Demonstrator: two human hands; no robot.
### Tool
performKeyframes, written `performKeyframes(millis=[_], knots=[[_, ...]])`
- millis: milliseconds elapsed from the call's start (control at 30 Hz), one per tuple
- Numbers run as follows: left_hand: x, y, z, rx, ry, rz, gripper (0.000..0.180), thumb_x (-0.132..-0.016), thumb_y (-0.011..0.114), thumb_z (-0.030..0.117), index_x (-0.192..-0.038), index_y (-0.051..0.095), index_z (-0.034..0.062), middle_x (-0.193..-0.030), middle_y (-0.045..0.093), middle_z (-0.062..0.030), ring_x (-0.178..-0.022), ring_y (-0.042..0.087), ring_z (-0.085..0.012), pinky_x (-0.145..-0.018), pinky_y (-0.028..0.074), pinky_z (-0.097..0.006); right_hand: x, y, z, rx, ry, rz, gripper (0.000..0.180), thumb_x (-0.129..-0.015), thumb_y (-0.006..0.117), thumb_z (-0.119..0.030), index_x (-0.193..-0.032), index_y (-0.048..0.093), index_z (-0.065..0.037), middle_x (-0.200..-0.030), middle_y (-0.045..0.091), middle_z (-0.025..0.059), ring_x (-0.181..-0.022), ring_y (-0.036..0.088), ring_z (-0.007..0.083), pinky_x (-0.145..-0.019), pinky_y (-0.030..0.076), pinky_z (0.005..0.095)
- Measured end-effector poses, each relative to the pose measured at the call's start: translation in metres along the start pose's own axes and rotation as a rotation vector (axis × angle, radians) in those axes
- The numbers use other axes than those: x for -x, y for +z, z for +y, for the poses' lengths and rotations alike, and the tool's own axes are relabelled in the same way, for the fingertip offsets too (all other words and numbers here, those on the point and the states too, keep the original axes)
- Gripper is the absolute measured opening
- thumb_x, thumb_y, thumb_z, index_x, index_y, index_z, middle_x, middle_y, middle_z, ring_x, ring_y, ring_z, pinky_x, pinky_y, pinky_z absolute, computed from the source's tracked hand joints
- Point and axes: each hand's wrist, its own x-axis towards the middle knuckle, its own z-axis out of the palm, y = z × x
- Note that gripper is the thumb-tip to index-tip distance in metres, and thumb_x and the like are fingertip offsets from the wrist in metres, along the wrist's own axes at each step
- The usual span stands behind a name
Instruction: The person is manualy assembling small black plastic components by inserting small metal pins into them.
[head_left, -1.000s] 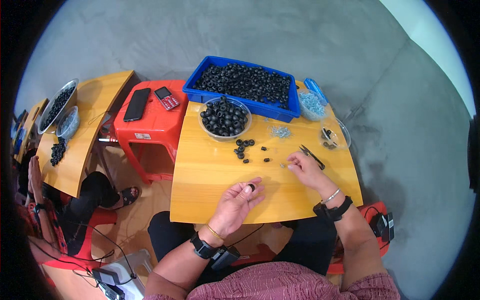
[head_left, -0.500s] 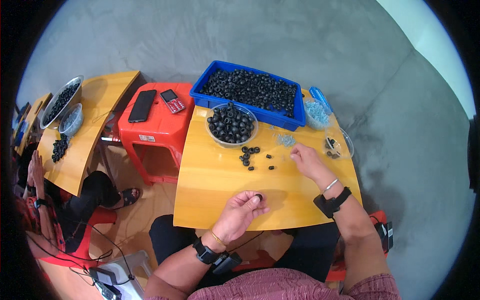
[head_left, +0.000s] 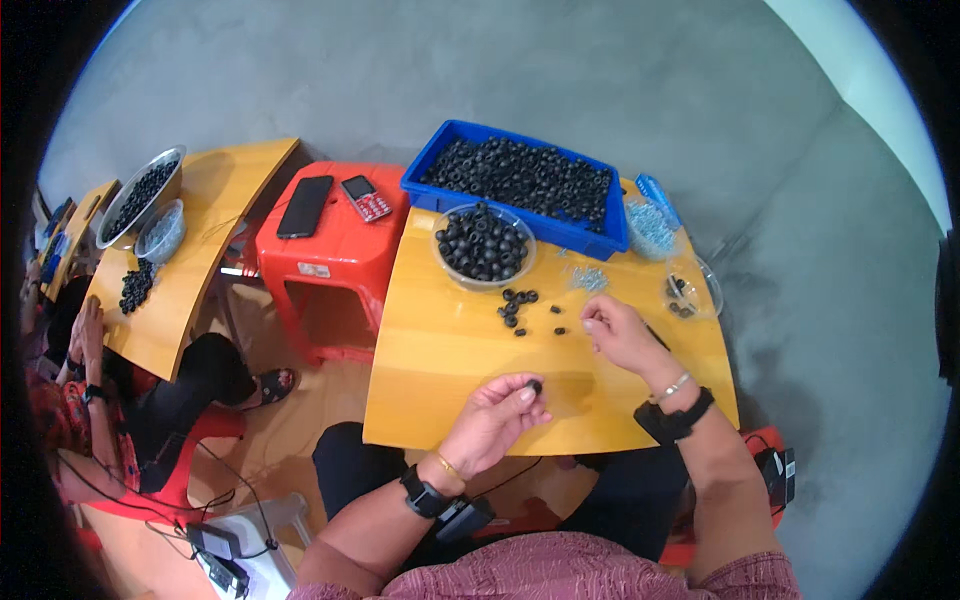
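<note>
My left hand [head_left: 492, 420] is closed over the near part of the table, pinching a small round black part [head_left: 535, 386] between thumb and fingertips. Over the right half of the table is my right hand [head_left: 624, 338], its thumb and fingers drawn together; anything between them is too small to make out. Just beyond it lies a loose heap of small silvery pins [head_left: 588, 278]. Between the hands and the bowl, several black rounded parts [head_left: 512, 308] sit in a cluster, with a few smaller black pieces [head_left: 560, 331] beside them.
A clear bowl [head_left: 440, 262] of black parts stands before a blue tray [head_left: 418, 197] full of them. Tubs of pins [head_left: 652, 232] and black pieces [head_left: 712, 285] line the right edge. Left, two phones [head_left: 305, 207] rest on a red stool [head_left: 280, 262]; another person's hands [head_left: 88, 335] are at a neighbouring table.
The whole view has shifted slightly. My right hand has come a little away from the pin heap, toward me. My left hand still holds the black part in nearly the same place.
</note>
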Motion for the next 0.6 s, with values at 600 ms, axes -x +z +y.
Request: performKeyframes(millis=[600], knots=[[0.006,-0.001,0.003,0.039,-0.016,-0.098,0.017,-0.085,0.050,0.009,-0.099,0.056,0.0026,-0.087,0.060,-0.0083,-0.078,0.058,-0.0153,-0.077,0.048,-0.030,0.056,0.021,-0.073,-1.185,0.120,-0.079,0.009,-0.080,0.052,-0.001,-0.089,0.048,-0.001,-0.077,0.053,0.0058,-0.068,0.053,0.0118,-0.063,0.045,0.0235]])
